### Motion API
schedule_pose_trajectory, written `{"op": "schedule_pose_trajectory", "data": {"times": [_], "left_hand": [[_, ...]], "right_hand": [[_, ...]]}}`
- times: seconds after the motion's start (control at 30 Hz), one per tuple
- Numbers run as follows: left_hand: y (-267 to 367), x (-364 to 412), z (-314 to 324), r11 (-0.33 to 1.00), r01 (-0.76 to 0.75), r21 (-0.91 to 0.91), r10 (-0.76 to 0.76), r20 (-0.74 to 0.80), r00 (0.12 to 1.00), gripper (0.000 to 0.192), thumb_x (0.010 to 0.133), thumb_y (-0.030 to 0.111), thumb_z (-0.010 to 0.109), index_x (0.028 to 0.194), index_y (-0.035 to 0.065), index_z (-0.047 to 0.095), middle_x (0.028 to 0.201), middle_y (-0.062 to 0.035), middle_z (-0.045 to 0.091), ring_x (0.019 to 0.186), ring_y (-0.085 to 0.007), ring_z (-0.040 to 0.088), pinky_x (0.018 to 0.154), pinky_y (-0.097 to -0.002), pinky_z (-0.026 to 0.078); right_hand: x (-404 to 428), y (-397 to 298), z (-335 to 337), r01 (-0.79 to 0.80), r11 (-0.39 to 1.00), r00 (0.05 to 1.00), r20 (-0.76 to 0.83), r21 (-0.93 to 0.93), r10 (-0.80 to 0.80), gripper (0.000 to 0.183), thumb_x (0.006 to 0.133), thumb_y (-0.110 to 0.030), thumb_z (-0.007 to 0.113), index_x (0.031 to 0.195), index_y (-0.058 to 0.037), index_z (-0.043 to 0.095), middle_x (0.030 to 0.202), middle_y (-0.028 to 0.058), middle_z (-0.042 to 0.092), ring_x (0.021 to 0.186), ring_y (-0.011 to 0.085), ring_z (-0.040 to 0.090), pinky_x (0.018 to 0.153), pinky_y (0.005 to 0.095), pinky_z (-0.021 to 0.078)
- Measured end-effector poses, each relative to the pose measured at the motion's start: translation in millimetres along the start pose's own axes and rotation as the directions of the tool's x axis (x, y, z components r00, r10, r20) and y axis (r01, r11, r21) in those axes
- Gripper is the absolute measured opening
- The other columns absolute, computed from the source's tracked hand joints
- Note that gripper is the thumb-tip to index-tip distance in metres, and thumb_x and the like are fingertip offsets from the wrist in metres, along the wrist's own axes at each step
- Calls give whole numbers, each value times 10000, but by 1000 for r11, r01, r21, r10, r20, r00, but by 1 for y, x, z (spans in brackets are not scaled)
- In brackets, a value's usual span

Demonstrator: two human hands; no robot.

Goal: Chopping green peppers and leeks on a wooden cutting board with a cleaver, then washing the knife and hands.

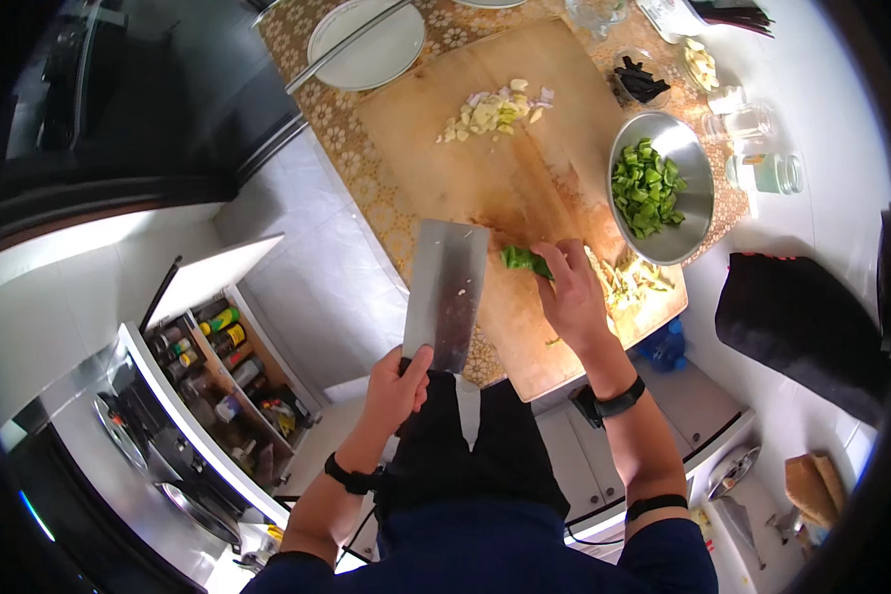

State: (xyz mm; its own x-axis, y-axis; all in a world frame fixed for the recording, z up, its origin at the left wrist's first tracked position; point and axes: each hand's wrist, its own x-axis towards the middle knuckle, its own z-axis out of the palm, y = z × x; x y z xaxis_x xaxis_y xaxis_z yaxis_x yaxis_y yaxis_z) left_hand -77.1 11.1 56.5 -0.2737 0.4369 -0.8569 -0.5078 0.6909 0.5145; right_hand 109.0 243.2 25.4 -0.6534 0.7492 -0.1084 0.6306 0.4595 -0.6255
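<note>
A broad Chinese cleaver [445,297] is in my left hand [397,393], its blade tilted up beside the left edge of the wooden cutting board [431,178]. On the board, my right hand [572,293] curls its fingers around cut green pepper pieces [521,258], partly hiding them. Just right of that hand lies a heap of pale yellowish shreds [635,278]. Chopped garlic [494,113] with some pinkish bits is piled towards the far end of the board. A steel bowl [698,178] of diced green pepper [646,189] stands at the board's right side.
A white plate [341,63] with a metal rod across it sits at the far left. Dark strips [641,80] fill a small bowl, near a dish of garlic cloves [700,65] and glass jars [779,174] along the wall. An opened drawer [223,371] holds bottles at lower left.
</note>
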Motion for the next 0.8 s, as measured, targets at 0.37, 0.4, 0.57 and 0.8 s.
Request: {"op": "schedule_pose_trajectory", "data": {"times": [0.37,0.4,0.57,0.8], "left_hand": [[-19,10,12,999,3,53,-4,30,1000,393,1001,390,696,876,28,609,628,19,515,466,-57,464,421,-251,374],[-20,10,13,999,5,54,-6,30,1000,393,1001,390,696,876,28,609,628,19,515,466,-57,464,421,-251,374],[-29,14,13,999,43,26,-44,17,999,344,1003,358,700,900,41,615,612,38,481,454,-49,426,406,-246,345],[-25,35,26,1000,8,4,-8,44,999,332,1006,350,697,911,44,610,587,48,453,439,-50,418,391,-250,337]], "right_hand": [[-17,-4,11,13,993,991,-136,119,4,188,914,-25,719,1098,-39,683,1001,151,593,805,341,665,668,416,527],[-18,-3,12,11,993,991,-135,120,6,188,914,-25,719,1098,-39,683,1001,151,593,805,341,665,668,416,527],[-18,-5,15,22,990,982,-190,139,5,139,926,-27,711,1062,-51,689,1018,136,623,821,341,681,682,409,538],[-17,-4,20,26,985,982,-189,168,7,144,928,-20,703,1067,-51,685,1031,143,631,842,349,683,695,410,545]]}}
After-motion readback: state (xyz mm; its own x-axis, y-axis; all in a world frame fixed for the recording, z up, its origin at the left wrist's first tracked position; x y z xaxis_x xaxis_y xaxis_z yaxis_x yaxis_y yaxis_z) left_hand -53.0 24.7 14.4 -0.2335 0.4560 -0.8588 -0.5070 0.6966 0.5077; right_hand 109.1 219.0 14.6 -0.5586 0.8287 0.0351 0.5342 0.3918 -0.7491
